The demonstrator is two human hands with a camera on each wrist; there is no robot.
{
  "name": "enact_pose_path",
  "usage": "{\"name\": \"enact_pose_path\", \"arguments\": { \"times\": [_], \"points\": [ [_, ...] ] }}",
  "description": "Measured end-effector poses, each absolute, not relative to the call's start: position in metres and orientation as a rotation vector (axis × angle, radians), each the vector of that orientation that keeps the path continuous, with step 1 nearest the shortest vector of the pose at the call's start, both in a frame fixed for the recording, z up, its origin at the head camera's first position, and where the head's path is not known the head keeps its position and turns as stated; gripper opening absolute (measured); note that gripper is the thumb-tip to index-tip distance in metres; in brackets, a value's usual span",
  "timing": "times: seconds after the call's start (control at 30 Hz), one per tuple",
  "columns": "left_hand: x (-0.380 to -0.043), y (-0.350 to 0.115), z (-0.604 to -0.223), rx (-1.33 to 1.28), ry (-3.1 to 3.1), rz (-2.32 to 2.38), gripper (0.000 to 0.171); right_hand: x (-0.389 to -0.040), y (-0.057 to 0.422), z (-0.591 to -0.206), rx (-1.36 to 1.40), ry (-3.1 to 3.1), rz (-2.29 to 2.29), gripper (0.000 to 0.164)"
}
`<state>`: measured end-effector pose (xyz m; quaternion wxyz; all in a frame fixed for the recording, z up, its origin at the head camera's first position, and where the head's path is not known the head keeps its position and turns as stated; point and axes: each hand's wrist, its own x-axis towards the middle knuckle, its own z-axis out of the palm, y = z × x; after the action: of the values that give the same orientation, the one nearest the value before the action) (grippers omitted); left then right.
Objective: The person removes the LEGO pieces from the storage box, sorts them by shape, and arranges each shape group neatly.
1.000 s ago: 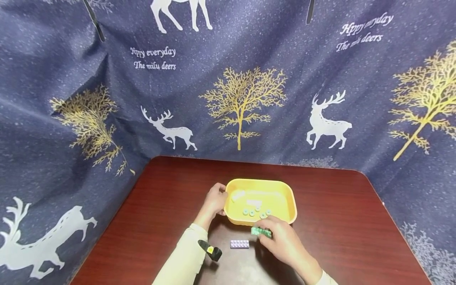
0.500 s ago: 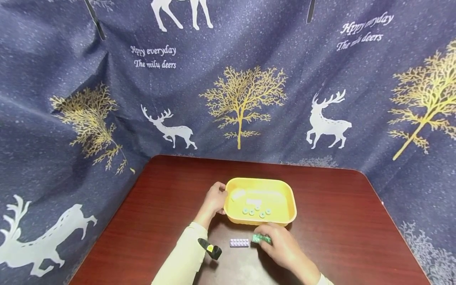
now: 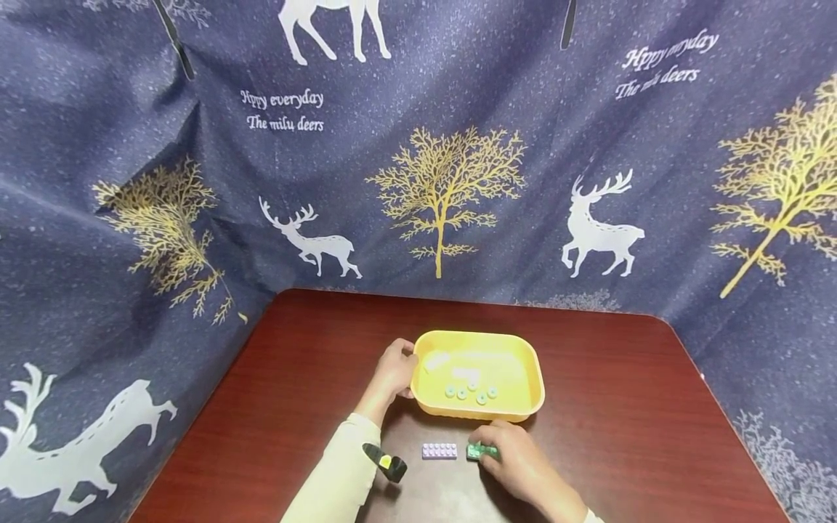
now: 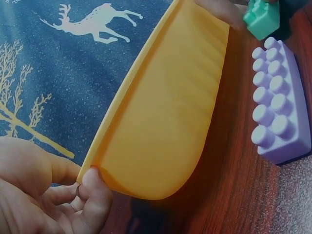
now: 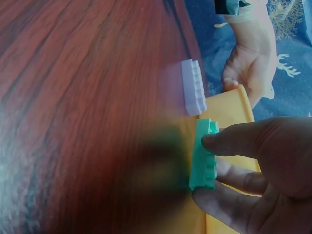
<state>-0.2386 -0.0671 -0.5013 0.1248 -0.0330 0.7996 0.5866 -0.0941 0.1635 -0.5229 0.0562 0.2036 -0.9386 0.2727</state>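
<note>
Nearby, purple brick [image 3: 439, 452] beside green brick [image 5: 198, 168].

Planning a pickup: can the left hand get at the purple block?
Probably, if the left hand lets go of the yellow bin: only tabletop shows between that hand and the purple block.

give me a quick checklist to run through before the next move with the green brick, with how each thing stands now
1. Green rectangular studded plastic brick gripped: ok, held between the thumb and fingers of the right hand.
2. Purple rectangular studded plastic brick free, studs up: ok, neither hand touches it.
3. Two bricks apart: ok, a gap shows between them.
4. Yellow rounded-rectangle plastic bin steadied: ok, the left hand pinches its rim.
5. Green brick flat on the dark red wood-grain table: cannot tell, the right hand partly covers it.
</note>
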Motion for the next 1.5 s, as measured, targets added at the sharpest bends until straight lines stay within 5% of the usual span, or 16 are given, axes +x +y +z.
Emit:
{"name": "enact_pose_path", "arguments": {
  "times": [1.5],
  "points": [
    [-0.240,-0.067,-0.500,-0.105,2.322,1.687,0.033,-0.103,0.167,-0.493,0.532,-2.717,0.950,0.031]
  ]
}}
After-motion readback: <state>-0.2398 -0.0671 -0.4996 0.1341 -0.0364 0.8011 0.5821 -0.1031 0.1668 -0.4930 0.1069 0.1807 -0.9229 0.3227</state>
